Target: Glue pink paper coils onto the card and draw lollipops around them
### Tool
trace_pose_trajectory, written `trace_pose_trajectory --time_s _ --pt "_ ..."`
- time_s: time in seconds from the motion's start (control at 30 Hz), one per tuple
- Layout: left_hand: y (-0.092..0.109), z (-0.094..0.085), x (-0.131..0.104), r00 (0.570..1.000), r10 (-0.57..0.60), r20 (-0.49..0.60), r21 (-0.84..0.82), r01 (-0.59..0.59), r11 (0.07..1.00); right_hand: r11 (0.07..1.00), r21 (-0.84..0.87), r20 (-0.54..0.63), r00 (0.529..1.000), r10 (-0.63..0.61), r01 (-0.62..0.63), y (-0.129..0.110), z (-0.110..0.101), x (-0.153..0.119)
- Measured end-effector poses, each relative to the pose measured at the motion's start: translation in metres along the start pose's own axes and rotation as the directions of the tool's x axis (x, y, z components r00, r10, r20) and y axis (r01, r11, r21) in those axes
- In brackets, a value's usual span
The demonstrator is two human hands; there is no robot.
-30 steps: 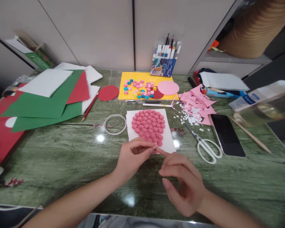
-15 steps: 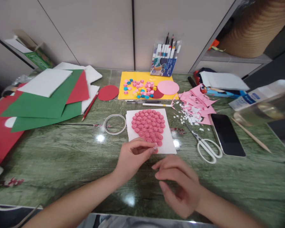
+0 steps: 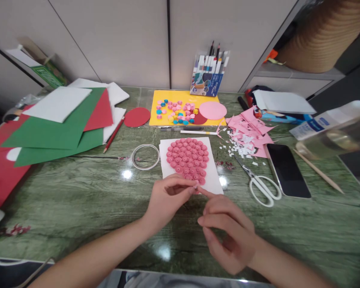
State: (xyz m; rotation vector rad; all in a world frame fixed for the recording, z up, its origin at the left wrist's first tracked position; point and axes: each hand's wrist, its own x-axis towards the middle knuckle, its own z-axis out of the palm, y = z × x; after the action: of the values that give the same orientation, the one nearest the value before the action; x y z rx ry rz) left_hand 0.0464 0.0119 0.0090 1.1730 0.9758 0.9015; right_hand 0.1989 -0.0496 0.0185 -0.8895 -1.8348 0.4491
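Observation:
A white sheet (image 3: 214, 182) lies on the green table, covered in many small pink paper discs (image 3: 187, 154) packed side by side. Over its lower edge, my left hand (image 3: 171, 196) pinches a small pale pink piece (image 3: 195, 186) between thumb and forefinger. My right hand (image 3: 229, 228) is just right of it, forefinger stretched out so its tip meets the pinched piece; the other fingers are curled and apart, holding nothing visible. Left of the sheet lies a white tape ring (image 3: 145, 157).
White-handled scissors (image 3: 262, 188), a phone (image 3: 288, 171) and a wooden stick (image 3: 319, 172) lie at right. Pink and white scraps (image 3: 247, 132) are behind them. A yellow sheet (image 3: 168, 96) holds small coloured pieces. Green paper (image 3: 54, 128) is stacked at left.
My right forefinger has stretched out and moved up and left to the piece in my left fingers. My left hand has stayed in place.

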Motion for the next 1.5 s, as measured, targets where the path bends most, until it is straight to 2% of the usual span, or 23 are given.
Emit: trace_pose_trajectory --time_s 0.23,0.33,0.47,0.77,0.87,1.0,1.13,1.27,1.43,1.5 --pt "0.004 0.002 0.001 0.999 0.025 -0.032 0.01 -0.025 1.0 0.997 0.071 0.044 0.999 0.001 -0.004 0.0 0.002 -0.001" --pt "0.003 0.002 0.001 0.999 0.03 -0.032 0.021 -0.029 0.999 0.998 0.026 0.063 0.996 -0.059 0.058 0.0 0.002 -0.003" --pt "0.001 0.001 0.002 1.0 0.014 -0.009 -0.005 -0.014 1.0 0.998 -0.044 0.028 0.999 -0.038 0.039 0.001 0.0 -0.001" --pt "-0.002 0.0 0.001 0.999 0.031 -0.011 -0.001 -0.031 1.0 0.997 -0.034 0.065 0.995 -0.072 0.074 0.003 0.001 -0.002" --pt "-0.003 0.0 0.001 0.999 0.037 -0.007 0.011 -0.037 0.999 0.991 -0.114 0.012 0.997 -0.071 0.072 0.007 0.0 -0.003" --pt "-0.003 0.003 0.0 0.996 0.087 0.032 0.027 -0.088 0.996 0.969 -0.247 -0.154 0.988 -0.031 -0.009 0.011 -0.001 0.002" --pt "-0.002 0.005 -0.003 0.989 0.13 0.071 0.082 -0.135 0.987 0.964 -0.248 -0.255 0.967 0.03 -0.095 0.01 0.002 0.007" --pt "-0.001 0.005 -0.004 0.987 0.141 0.075 0.116 -0.149 0.982 0.968 -0.216 -0.262 0.963 0.066 -0.125 0.009 0.003 0.008" --pt "-0.002 0.005 -0.004 0.988 0.131 0.081 0.117 -0.14 0.983 0.968 -0.245 -0.197 0.98 0.009 -0.058 0.013 0.001 0.004" --pt "-0.001 0.006 -0.004 0.989 0.124 0.081 0.115 -0.132 0.985 0.968 -0.24 -0.181 0.983 0.021 -0.065 0.014 0.001 0.003"
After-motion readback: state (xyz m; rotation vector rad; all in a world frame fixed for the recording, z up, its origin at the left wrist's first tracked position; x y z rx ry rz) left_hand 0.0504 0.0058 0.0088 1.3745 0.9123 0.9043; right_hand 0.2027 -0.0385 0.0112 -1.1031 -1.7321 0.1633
